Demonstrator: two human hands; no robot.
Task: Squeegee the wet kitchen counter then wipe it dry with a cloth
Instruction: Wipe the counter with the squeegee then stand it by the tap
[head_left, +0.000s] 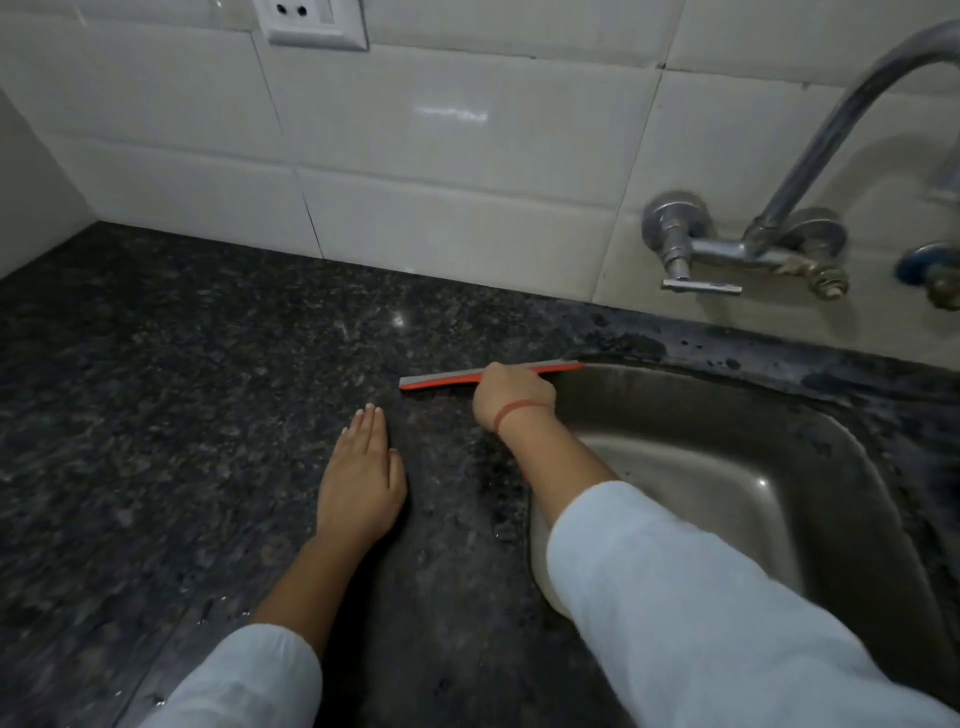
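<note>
An orange squeegee (441, 378) with a grey rubber blade lies across the dark speckled granite counter (208, 389), its right end at the sink's rim. My right hand (511, 392) grips its handle, which the fingers hide. My left hand (361, 483) rests flat on the counter with straight fingers, a little left of and nearer than the squeegee. Water drops show on the counter behind the sink. No cloth is in view.
A steel sink (753, 467) is set into the counter at the right. Above it a wall-mounted tap (753, 244) with a curved spout sticks out from the white tiled wall (441, 156). A socket (311, 21) sits high on the wall.
</note>
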